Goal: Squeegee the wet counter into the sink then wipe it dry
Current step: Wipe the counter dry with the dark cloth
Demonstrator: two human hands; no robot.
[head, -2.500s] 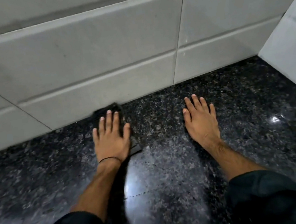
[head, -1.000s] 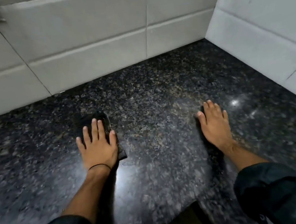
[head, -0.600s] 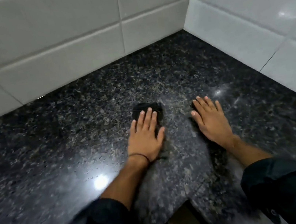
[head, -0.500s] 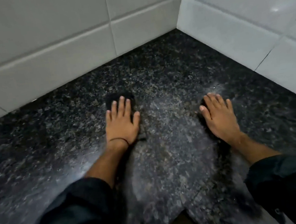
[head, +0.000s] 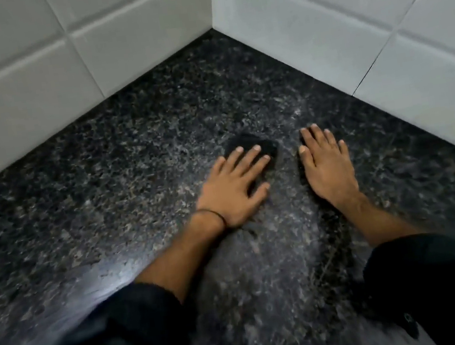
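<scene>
As I wipe dry, my left hand (head: 233, 189) presses a dark cloth (head: 252, 146) flat, fingers spread. My right hand (head: 327, 169) lies open on the surface (head: 131, 172). Next, the corner.

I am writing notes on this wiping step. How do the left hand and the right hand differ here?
The left hand presses a dark cloth onto the granite counter; the right hand lies bare on the stone. The left wrist carries a thin dark band; the right wrist has none. The left fingers are spread and angled toward the right hand, whose fingers lie closer together. Both are flat, palm down.
</scene>
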